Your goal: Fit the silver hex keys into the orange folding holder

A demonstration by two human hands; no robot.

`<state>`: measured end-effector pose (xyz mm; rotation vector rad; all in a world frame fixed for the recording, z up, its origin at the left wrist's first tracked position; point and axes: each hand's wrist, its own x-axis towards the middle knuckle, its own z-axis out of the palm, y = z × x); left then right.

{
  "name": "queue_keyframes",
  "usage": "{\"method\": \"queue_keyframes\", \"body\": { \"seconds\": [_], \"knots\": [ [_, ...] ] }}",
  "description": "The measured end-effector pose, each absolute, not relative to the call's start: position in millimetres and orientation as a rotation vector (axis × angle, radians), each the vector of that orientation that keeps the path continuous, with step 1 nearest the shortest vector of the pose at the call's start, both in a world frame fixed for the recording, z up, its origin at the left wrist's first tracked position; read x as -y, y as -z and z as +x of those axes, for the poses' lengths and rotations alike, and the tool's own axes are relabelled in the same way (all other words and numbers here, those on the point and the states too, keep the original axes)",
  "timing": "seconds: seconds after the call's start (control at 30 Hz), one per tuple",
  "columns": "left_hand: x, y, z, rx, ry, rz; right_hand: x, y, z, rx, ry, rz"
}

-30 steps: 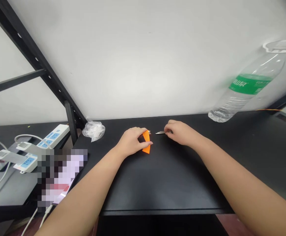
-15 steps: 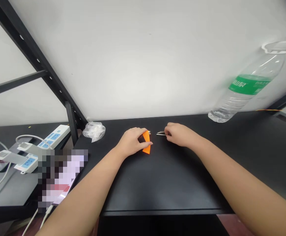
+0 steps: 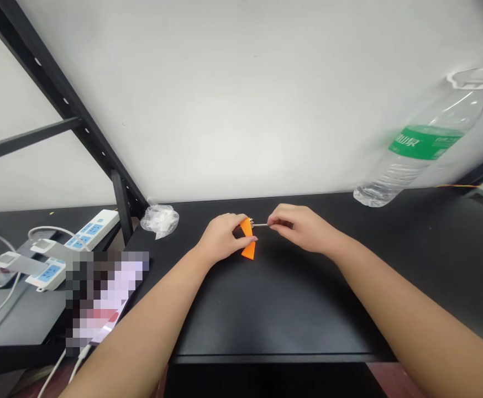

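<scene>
Head view: my left hand [image 3: 220, 239] pinches the orange wedge [image 3: 248, 249], which stands on the table [image 3: 274, 309] toward its back.
Pin: fingers of my right hand [image 3: 297, 226] are closed on a thin metal pin [image 3: 260, 225], its tip touching the wedge's top.
Care: I judge a level pin and a firm left pinch matter most.

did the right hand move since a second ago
Yes: the right hand carried its thin metal tool left, up to the orange piece, which stayed put.
</scene>
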<state>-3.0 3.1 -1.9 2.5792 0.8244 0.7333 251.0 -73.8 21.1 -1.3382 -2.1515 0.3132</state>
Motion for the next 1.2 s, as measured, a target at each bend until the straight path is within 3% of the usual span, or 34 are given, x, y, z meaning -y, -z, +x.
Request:
{"method": "queue_keyframes", "body": {
  "seconds": [0.63, 1.0, 1.2],
  "knots": [
    [-3.2, -0.3, -1.0, -0.761, -0.685, 2.69, 74.0, -17.5, 239.6, 2.191, -0.206, -1.25],
    [-1.0, 0.6, 2.1, -0.732, -0.7, 2.699, 75.9, -14.9, 217.4, 2.095, -0.419, -1.268],
    [0.2, -1.7, 0.1, -0.769, -0.695, 2.645, 64.2, -8.7, 273.1, 2.221, -0.267, -1.665]
  ]
}}
